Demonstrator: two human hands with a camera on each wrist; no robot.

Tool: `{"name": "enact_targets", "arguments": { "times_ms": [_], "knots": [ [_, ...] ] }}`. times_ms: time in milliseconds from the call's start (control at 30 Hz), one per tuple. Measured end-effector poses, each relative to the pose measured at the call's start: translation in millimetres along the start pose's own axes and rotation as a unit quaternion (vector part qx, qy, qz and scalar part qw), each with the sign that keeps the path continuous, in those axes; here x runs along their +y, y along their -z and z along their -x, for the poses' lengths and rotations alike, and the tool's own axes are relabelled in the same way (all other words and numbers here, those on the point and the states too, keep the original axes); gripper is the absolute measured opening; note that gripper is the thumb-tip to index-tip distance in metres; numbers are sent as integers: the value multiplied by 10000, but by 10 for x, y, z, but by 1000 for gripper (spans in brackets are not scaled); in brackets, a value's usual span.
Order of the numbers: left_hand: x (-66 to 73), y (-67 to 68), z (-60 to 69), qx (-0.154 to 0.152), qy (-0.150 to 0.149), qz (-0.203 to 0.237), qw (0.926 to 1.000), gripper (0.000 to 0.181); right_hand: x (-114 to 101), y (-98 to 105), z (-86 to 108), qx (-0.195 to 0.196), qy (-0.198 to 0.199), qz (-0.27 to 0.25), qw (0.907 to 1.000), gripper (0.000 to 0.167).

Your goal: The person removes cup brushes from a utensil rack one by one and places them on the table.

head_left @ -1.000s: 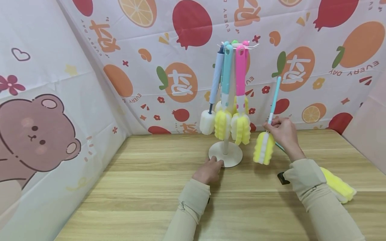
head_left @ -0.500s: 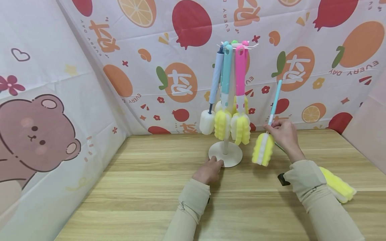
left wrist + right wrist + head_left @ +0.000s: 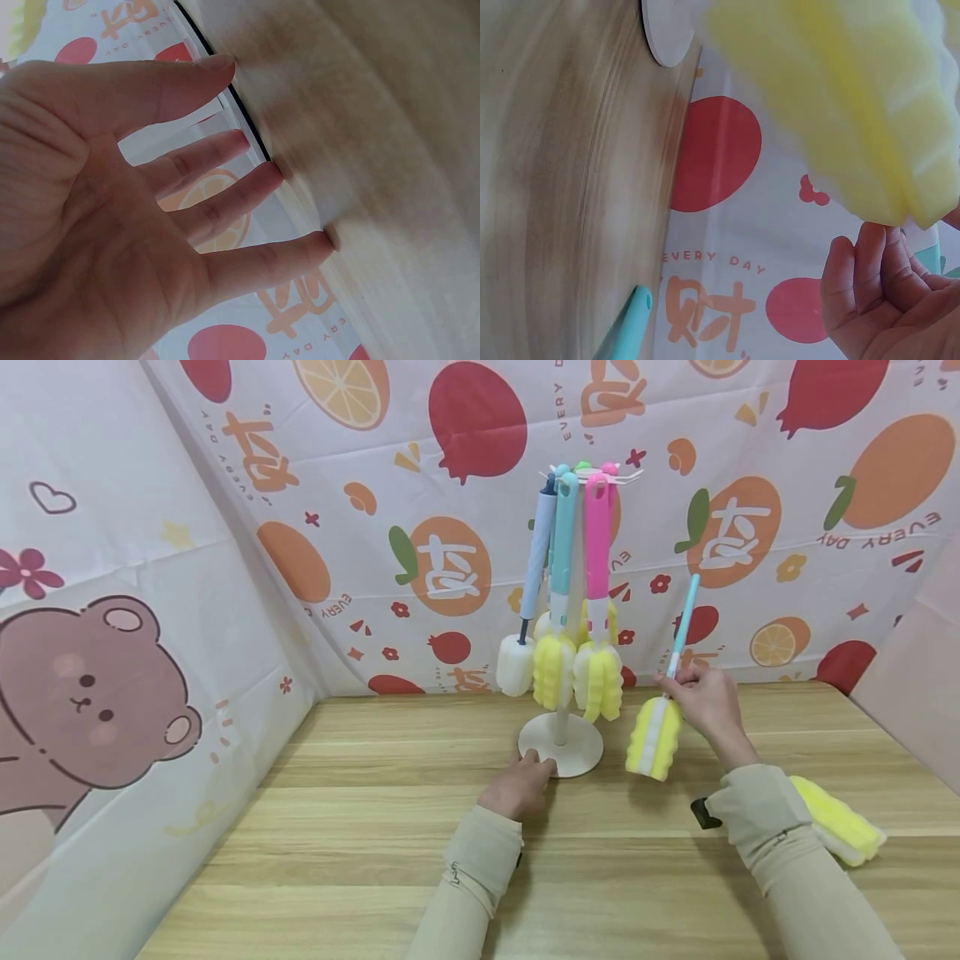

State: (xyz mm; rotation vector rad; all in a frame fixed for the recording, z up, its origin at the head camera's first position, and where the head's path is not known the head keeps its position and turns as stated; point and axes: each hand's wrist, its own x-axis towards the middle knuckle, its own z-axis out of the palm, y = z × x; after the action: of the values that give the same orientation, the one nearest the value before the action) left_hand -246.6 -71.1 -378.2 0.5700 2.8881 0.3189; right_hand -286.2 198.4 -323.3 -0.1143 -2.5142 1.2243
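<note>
**Holding a sponge brush (image 3: 654, 739) beside a white stand (image 3: 581, 750)**

The left hand (image 3: 517, 783) has its fingers spread apart, with some tips on the front rim of the stand's round foot. A bit farther back, the right hand (image 3: 708, 697) pinches the sponge brush by its thin neck. The sponge end points down and the blue-green handle leans up to the right. It is to the right of the stand, not far from the back edge of the tabletop (image 3: 360, 827).

A yellow and white sponge (image 3: 843, 827) lies toward the tabletop's right edge, and the right sleeve (image 3: 757, 814) covers part of it. On the stand hang a pale blue brush (image 3: 538, 556), a teal brush (image 3: 566, 535) and a pink brush (image 3: 598, 539). Behind the back edge is a fruit cloth (image 3: 478, 422).

The front brushes hide others, so I cannot count them. The right wrist view cuts off a teal handle (image 3: 634, 322).
</note>
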Motion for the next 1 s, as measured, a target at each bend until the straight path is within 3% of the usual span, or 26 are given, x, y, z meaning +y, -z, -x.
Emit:
{"name": "enact_targets", "arguments": {
  "times_ms": [1000],
  "knots": [
    [-15, -16, -8, 86, -94, -118, 9998, 27, 208, -132, 67, -266, -327, -119, 9990, 47]
  ]
}}
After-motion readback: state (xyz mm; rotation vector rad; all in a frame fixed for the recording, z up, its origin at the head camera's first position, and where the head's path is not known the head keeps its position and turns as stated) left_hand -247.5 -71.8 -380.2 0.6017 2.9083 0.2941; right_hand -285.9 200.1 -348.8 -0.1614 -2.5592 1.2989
